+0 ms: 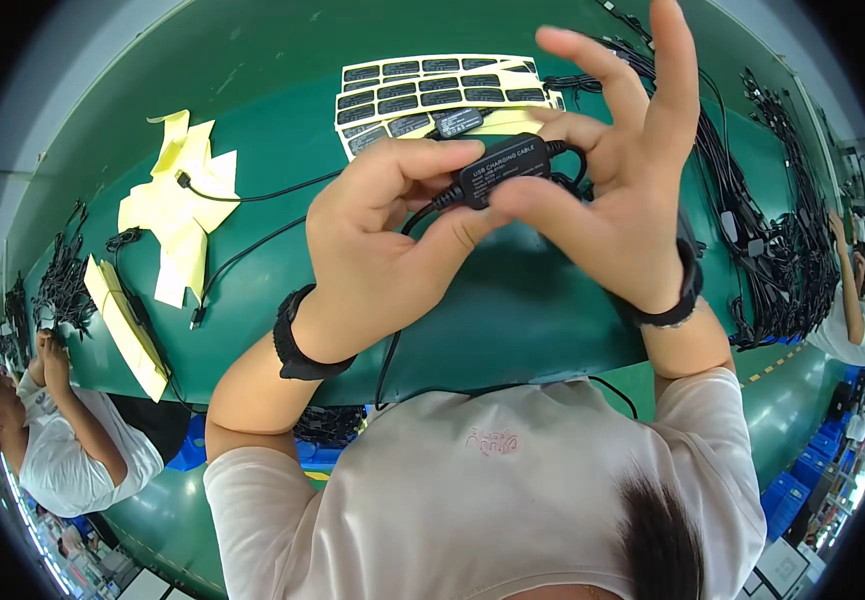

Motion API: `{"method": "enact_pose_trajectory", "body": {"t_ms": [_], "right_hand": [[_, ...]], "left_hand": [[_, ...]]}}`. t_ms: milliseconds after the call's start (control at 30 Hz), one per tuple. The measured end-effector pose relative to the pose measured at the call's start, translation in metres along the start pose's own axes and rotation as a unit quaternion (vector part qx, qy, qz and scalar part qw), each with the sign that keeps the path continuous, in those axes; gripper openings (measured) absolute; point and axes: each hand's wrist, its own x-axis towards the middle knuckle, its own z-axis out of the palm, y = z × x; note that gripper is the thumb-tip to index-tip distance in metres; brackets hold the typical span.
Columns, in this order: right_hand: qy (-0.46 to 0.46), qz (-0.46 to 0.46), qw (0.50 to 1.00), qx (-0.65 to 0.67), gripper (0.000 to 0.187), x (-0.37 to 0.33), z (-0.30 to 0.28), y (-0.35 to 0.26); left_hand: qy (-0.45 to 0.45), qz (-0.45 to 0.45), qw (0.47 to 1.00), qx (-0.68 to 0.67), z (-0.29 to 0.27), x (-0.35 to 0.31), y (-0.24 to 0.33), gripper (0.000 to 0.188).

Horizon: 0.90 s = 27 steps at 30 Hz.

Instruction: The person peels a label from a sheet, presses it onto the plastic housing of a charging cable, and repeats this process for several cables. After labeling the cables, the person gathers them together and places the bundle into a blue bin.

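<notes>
A black cable's inline box, with pale print on its face, is held up over the green table. My left hand pinches its left end between thumb and fingers. At the right end, my right hand presses its thumb along the lower edge, with a finger behind; its other fingers are spread upward. Just beyond lies another black cable box, close to sheets of black labels on pale yellow backing. Two cable ends with plugs lie left of my left hand.
Crumpled yellow paper and a folded yellow strip lie on the left. Bundled black cables are heaped along the right side, with a smaller heap at far left. Co-workers sit on both sides. Blue bins stand lower right.
</notes>
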Motion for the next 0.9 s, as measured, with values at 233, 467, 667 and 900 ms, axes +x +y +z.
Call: {"method": "enact_pose_trajectory", "body": {"t_ms": [233, 467, 667, 900], "right_hand": [[-0.199, 0.049, 0.938, -0.28, 0.097, -0.003, -0.019, -0.01], [-0.184, 0.047, 0.958, -0.213, 0.094, -0.007, -0.025, -0.006], [-0.154, 0.047, 0.975, -0.156, 0.094, -0.002, -0.023, 0.0], [-0.126, 0.037, 0.957, -0.26, 0.086, -0.01, -0.014, 0.008]], "left_hand": [[-0.015, 0.013, 0.994, -0.103, 0.002, 0.002, -0.009, 0.023], [0.0, -0.058, 0.997, -0.047, 0.001, 0.003, 0.004, 0.014], [0.018, -0.095, 0.995, 0.008, -0.002, 0.008, 0.011, 0.015], [-0.069, -0.059, 0.993, 0.077, -0.006, 0.004, 0.01, 0.022]]}}
